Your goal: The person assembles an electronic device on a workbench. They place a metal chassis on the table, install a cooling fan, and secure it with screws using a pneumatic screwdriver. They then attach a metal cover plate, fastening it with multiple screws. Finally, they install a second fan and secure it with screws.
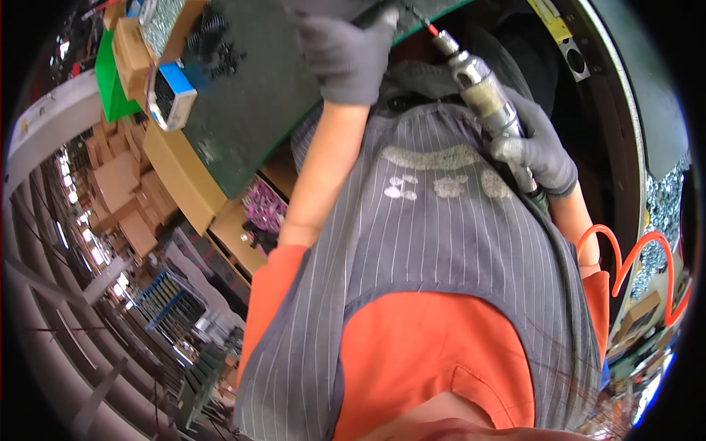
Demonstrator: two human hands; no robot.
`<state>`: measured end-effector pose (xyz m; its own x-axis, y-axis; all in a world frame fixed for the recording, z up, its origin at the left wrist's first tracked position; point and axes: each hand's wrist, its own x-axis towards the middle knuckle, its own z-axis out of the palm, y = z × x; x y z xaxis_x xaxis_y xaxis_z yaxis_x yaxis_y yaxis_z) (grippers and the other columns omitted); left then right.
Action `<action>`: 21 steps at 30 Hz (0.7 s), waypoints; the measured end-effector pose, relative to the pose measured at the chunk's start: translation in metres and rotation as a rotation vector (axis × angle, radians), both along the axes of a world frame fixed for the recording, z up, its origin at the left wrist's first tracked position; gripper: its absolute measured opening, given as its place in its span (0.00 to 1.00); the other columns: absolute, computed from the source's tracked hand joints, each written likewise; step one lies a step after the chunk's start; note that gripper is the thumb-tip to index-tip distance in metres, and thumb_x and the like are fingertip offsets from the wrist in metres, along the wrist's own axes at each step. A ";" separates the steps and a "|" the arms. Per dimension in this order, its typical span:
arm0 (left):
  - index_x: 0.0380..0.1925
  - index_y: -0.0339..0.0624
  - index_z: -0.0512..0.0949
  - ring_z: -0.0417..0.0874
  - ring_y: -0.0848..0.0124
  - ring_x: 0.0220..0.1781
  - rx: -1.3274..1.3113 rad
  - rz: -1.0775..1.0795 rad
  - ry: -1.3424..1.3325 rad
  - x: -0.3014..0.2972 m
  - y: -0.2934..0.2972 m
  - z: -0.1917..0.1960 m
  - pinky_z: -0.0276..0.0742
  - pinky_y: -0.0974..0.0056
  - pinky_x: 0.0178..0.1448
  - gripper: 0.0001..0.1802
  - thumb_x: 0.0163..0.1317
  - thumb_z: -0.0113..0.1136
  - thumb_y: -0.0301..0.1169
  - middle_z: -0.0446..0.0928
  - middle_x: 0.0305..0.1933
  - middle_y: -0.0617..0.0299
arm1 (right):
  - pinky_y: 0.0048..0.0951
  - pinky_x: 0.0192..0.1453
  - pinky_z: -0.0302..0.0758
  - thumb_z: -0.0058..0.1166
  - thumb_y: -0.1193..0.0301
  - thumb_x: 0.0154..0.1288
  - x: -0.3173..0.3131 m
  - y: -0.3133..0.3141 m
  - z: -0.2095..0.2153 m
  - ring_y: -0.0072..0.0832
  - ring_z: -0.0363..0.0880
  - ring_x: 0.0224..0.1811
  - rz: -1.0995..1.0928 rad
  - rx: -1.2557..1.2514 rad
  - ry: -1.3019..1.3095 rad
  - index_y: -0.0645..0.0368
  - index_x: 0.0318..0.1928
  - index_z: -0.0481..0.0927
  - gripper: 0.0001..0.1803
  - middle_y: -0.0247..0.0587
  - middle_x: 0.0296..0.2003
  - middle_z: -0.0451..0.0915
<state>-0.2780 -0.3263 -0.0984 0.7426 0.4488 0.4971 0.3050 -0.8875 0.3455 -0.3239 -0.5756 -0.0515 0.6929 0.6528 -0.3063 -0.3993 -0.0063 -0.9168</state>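
My right hand [543, 143], in a dark grey knit glove, is closed round an air screwdriver [487, 95] with a worn metal body. The tool is tilted, its slim bit [418, 15] pointing up and left past a red ring at the nose. My left hand [344, 59], in a matching grey glove, reaches over the dark green work surface [257, 95] at the top edge. Its thumb side lies close to the bit's tip. The fingers are blurred and partly cut off, so whether they hold anything is hidden.
Small black parts [220, 48] lie on the surface, near a blue-and-white box [173, 95]. A cardboard box [184, 176] stands beside it, with purple pieces [263, 209] close by. An orange coiled hose [625, 257] hangs at right, near many silvery small parts [662, 220].
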 end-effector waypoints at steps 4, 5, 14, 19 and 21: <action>0.58 0.29 0.59 0.76 0.41 0.51 -0.157 -0.032 -0.144 0.003 -0.004 0.013 0.72 0.49 0.57 0.51 0.40 0.79 0.42 0.74 0.50 0.37 | 0.27 0.57 0.68 0.68 0.59 0.46 0.003 -0.002 -0.007 0.26 0.74 0.48 0.027 0.018 -0.038 0.66 0.59 0.72 0.40 0.39 0.47 0.77; 0.57 0.29 0.61 0.77 0.43 0.51 -0.202 -0.079 -0.185 0.002 -0.006 0.018 0.73 0.50 0.57 0.48 0.41 0.79 0.40 0.75 0.50 0.37 | 0.27 0.57 0.68 0.68 0.59 0.46 0.004 -0.003 -0.007 0.26 0.74 0.48 0.043 0.013 -0.038 0.66 0.59 0.72 0.40 0.39 0.47 0.77; 0.43 0.34 0.79 0.84 0.63 0.43 -0.502 -0.494 -0.207 0.010 0.017 0.031 0.78 0.61 0.51 0.23 0.44 0.74 0.27 0.83 0.43 0.53 | 0.27 0.52 0.70 0.68 0.58 0.45 -0.004 0.002 -0.001 0.24 0.74 0.43 0.005 0.051 -0.092 0.66 0.58 0.73 0.40 0.37 0.41 0.77; 0.41 0.38 0.81 0.86 0.64 0.42 -0.315 -0.553 -0.108 0.012 0.037 0.035 0.81 0.60 0.47 0.23 0.43 0.76 0.31 0.84 0.41 0.55 | 0.26 0.48 0.70 0.67 0.58 0.47 -0.002 0.011 0.009 0.22 0.73 0.40 0.022 0.103 -0.100 0.66 0.56 0.73 0.37 0.36 0.39 0.76; 0.41 0.39 0.81 0.86 0.63 0.42 -0.171 -0.637 -0.098 0.015 0.048 0.034 0.82 0.60 0.47 0.23 0.42 0.76 0.32 0.84 0.41 0.55 | 0.25 0.48 0.71 0.67 0.59 0.48 0.000 0.016 0.014 0.22 0.73 0.40 0.039 0.120 -0.089 0.66 0.56 0.73 0.37 0.36 0.39 0.76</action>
